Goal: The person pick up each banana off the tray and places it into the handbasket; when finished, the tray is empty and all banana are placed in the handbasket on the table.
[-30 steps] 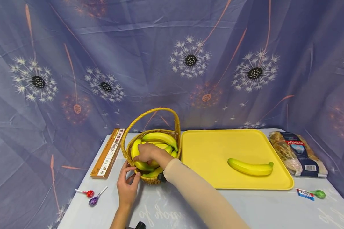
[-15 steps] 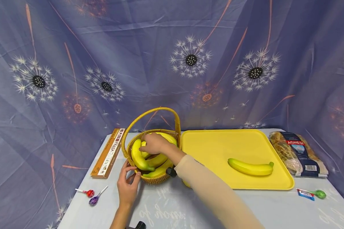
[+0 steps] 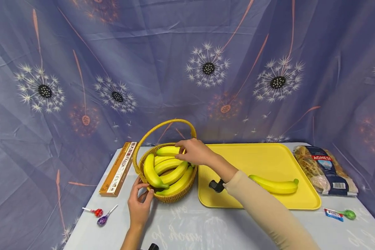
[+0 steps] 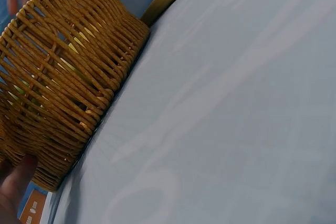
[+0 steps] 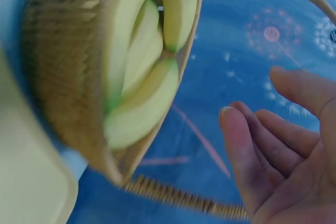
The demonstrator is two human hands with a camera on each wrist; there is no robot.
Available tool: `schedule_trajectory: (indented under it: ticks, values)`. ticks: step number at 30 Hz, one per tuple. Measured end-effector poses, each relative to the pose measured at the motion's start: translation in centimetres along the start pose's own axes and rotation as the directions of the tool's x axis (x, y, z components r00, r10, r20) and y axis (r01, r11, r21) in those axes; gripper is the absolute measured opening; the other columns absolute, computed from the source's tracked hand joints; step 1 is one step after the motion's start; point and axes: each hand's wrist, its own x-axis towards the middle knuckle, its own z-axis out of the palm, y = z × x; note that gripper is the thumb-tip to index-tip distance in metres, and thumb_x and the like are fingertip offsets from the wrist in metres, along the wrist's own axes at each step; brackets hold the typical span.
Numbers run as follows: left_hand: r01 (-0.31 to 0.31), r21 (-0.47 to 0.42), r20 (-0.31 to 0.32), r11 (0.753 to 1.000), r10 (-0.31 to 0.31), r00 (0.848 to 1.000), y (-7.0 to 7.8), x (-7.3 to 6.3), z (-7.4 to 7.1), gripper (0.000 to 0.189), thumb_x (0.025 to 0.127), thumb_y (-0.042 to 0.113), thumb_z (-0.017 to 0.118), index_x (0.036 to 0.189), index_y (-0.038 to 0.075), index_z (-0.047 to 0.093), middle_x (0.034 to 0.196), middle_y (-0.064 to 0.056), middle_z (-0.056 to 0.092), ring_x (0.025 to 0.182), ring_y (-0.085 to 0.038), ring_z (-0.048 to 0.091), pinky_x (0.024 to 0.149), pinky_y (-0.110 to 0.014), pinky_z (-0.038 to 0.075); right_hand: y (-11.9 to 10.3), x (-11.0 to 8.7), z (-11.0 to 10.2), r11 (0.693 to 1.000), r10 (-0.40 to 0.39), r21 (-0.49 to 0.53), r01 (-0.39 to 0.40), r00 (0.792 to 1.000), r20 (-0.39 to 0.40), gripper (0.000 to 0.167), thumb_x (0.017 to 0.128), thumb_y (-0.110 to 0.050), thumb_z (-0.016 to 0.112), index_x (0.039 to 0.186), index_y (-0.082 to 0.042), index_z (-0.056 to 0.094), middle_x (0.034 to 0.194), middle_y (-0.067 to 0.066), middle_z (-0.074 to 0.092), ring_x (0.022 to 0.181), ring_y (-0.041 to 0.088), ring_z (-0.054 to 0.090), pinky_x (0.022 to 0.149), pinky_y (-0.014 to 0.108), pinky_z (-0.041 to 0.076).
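Observation:
A yellow wicker basket (image 3: 178, 198) with a tall arched handle holds several bananas (image 3: 150, 170). At its front left, my left hand (image 3: 139, 210) grips the rim, thumb (image 4: 21, 178) against the outer weave in the left wrist view. My right hand (image 3: 197, 152) is over the basket's right rim, overlapping the back banana in the head view. In the right wrist view, that hand (image 5: 294, 174) has loosely bent fingers apart from the thumb, with nothing between them.
Right of the basket is a yellow tray (image 3: 237, 156) bearing one banana (image 3: 276, 186). A pasta bag (image 3: 326, 170) and a green lollipop (image 3: 349, 214) lie beyond it. A pasta box (image 3: 118, 169), red lollipop (image 3: 98, 212) and purple lollipop (image 3: 102, 220) lie left.
My right hand has drawn back from among the bananas, moving right to the basket's right rim and uncovering them. My left hand keeps its grip on the rim.

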Motion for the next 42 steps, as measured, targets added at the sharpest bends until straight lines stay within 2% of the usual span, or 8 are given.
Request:
schedule_trajectory:
  ticks: [11,19,27,35,42]
  values:
    - [0.027,-0.005,-0.002,1.000,-0.027,1.000,0.4,0.1,0.0,0.020,0.082,-0.011,0.067,0.101,-0.013,0.059,0.142,-0.022,0.042,0.126,-0.040,0.044,0.079,-0.028,0.055,6.4,-7.6,-2.7,0.999,0.045,0.002,-0.045,0.999,-0.002,0.037,0.091,-0.030,0.067,0.125,-0.016,0.062,0.097,-0.007,0.066,0.084,0.008,0.061,0.071,0.029,0.052]
    - [0.026,-0.024,0.002,0.999,-0.026,1.000,0.3,0.2,-0.1,0.021,0.082,-0.011,0.066,0.101,-0.013,0.059,0.143,-0.021,0.041,0.126,-0.039,0.044,0.079,-0.028,0.054,10.9,-12.6,-4.4,0.991,0.134,0.013,-0.134,0.991,0.016,0.038,0.090,-0.027,0.069,0.125,-0.016,0.061,0.095,-0.009,0.064,0.086,0.009,0.060,0.074,0.032,0.051]
    - [0.021,-0.025,-0.006,0.999,-0.021,1.000,0.0,0.2,0.0,0.020,0.082,-0.011,0.067,0.100,-0.013,0.059,0.142,-0.022,0.042,0.125,-0.042,0.044,0.079,-0.030,0.055,15.0,-17.9,-4.7,0.982,0.188,-0.007,-0.188,0.980,0.063,0.040,0.090,-0.028,0.069,0.125,-0.011,0.061,0.099,-0.006,0.063,0.088,0.011,0.060,0.074,0.030,0.051]
    - [0.029,-0.064,-0.003,0.998,-0.029,1.000,-0.1,0.4,0.1,0.020,0.083,-0.009,0.067,0.101,-0.013,0.059,0.143,-0.020,0.042,0.125,-0.039,0.045,0.080,-0.028,0.054,17.8,-21.7,-4.3,0.970,0.219,0.080,-0.230,0.967,0.131,0.047,0.089,-0.027,0.070,0.128,-0.004,0.057,0.106,0.005,0.063,0.094,0.020,0.059,0.078,0.033,0.051]
    - [0.028,-0.050,-0.003,0.998,-0.028,1.000,-0.1,0.0,0.1,0.020,0.083,-0.010,0.067,0.100,-0.013,0.059,0.142,-0.021,0.042,0.124,-0.040,0.046,0.079,-0.027,0.054,18.9,-24.1,-4.1,0.965,0.244,0.056,-0.257,0.954,0.176,0.051,0.082,-0.021,0.076,0.125,-0.001,0.058,0.109,0.007,0.062,0.100,0.031,0.058,0.083,0.045,0.051]
